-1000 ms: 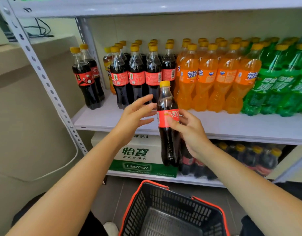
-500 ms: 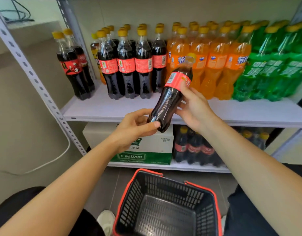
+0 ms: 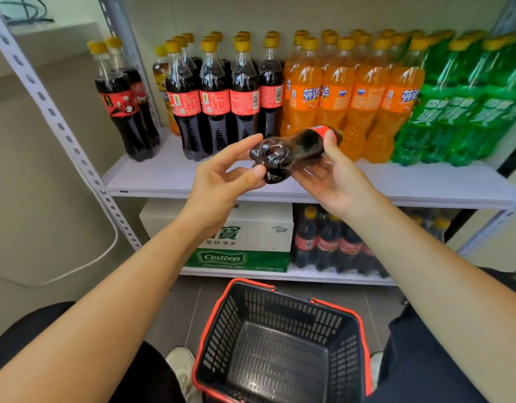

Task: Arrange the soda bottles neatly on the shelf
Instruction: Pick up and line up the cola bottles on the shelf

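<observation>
Tipped flatter now: cola bottle, base toward me, before the shelf. Left hand pinches its base, right hand grips the red label, probably too blurred to read. Cestbon box at 6 o'clock.

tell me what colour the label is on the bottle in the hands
Red: the label on the held cola bottle shows best in the head view.

Held cola bottle: neck and cap out of sight past label, behind thumb of right hand. Green bottles, right of frame: labels blurred, outermost cut by edge. Basket: near rim cut by bottom edge. Box print: left part hidden behind wrist of left hand. Lower-shelf bottles, centre right: dim, some behind right forearm.
</observation>
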`<state>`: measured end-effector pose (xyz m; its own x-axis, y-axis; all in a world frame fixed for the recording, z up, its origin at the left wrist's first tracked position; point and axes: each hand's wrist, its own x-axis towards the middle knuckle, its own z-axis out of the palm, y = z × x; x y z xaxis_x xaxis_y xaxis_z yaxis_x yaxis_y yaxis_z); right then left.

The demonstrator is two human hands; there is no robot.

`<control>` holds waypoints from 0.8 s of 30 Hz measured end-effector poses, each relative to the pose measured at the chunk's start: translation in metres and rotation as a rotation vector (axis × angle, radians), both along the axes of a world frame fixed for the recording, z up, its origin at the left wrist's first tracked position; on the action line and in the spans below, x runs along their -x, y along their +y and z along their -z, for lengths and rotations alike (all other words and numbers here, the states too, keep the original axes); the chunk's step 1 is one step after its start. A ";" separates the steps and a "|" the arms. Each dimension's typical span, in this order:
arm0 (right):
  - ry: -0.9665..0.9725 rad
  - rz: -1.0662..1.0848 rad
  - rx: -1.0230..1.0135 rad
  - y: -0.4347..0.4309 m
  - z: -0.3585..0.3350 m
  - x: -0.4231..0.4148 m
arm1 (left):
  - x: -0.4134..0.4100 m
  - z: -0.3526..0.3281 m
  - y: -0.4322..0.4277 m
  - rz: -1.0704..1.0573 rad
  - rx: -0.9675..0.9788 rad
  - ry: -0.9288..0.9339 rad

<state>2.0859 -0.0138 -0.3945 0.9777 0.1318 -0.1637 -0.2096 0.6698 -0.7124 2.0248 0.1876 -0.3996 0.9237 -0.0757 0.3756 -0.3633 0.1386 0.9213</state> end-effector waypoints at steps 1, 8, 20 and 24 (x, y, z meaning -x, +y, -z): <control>0.006 0.000 -0.013 0.000 0.000 0.001 | 0.000 0.000 0.000 -0.002 -0.005 0.002; -0.015 -0.009 0.028 -0.004 0.003 0.007 | -0.004 0.007 0.013 0.011 -0.001 0.065; -0.480 0.037 0.469 0.034 -0.005 0.013 | -0.002 0.019 0.034 -0.124 -0.552 0.014; -0.620 0.036 0.600 0.070 -0.009 0.006 | -0.004 0.020 0.037 -0.356 -0.631 -0.024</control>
<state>2.0796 0.0563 -0.3859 0.9153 0.1610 0.3692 0.3487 0.1420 -0.9264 2.0284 0.2246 -0.4201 0.9250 0.0188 0.3796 -0.3082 -0.5474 0.7781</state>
